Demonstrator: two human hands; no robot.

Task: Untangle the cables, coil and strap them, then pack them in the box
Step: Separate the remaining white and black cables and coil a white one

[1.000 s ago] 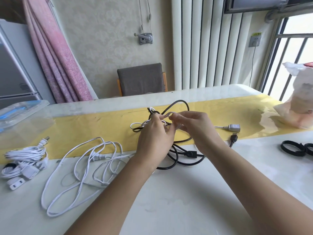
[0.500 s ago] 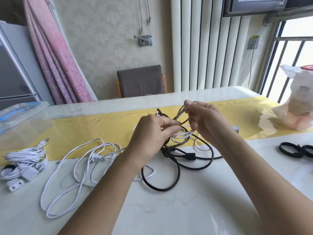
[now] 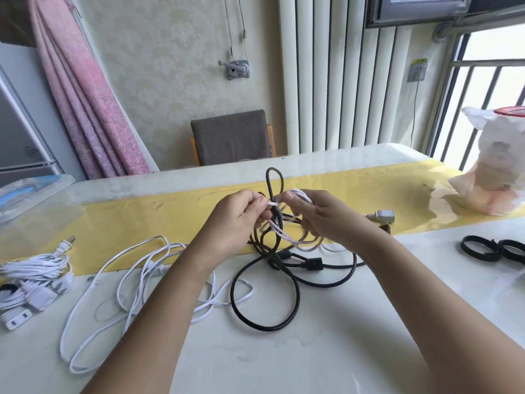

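Observation:
A thick black cable (image 3: 295, 305) is tangled with a thin white cable (image 3: 279, 233) at the table's middle. My left hand (image 3: 238, 220) and my right hand (image 3: 326, 220) hold the knot above the table, thumbs close together, both pinching the white cable where it crosses the black one. A narrow black loop sticks up behind my fingers. A long loose white cable (image 3: 119, 282) sprawls at the left. A strapped white bundle (image 3: 34, 275) lies at the far left. The clear plastic box (image 3: 31, 194) stands at the back left.
Two black strap rings (image 3: 494, 248) lie at the right. A white plug (image 3: 382, 216) rests on the yellow runner (image 3: 142, 220) behind my right hand. A white plastic bag (image 3: 497, 172) stands at the far right. A chair is behind the table.
My hands have come together on the knot, and the right hand has dropped from its raised pull. A narrow black loop has risen behind them; the big black loop has slid toward me.

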